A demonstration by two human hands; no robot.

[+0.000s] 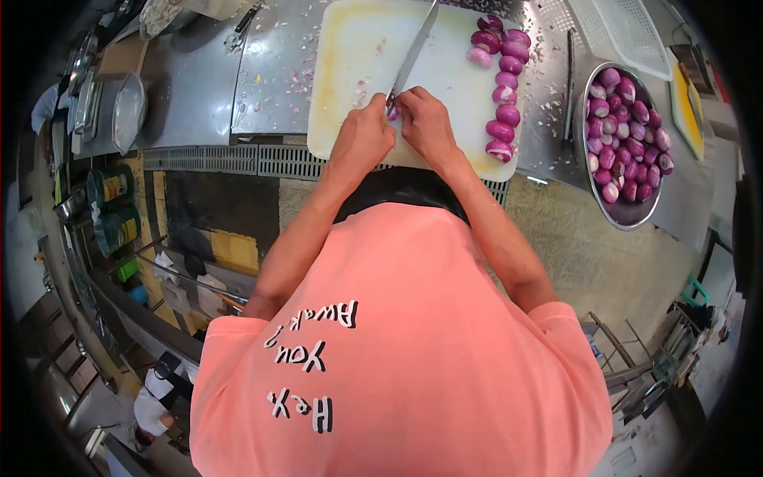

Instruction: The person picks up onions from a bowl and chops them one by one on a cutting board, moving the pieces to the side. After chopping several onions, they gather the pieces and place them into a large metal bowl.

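Note:
My left hand (366, 133) is closed around the handle end of a knife (414, 54), whose long blade points away from me over the cutting board (343, 71). Close beside it, my right hand (425, 123) is closed, its fingertips at a small purple onion (393, 114) by the base of the blade. Most of that onion is hidden by fingers. Several peeled red onions (506, 95) stand in a line along the board's right side, with a few more at its far right.
A metal bowl (625, 208) full of red onions stands at the right. Behind it are a white perforated basket (624, 36) and a yellow-and-white board (687, 119). Peel scraps litter the steel counter (274, 87). Another person (155, 405) is at lower left.

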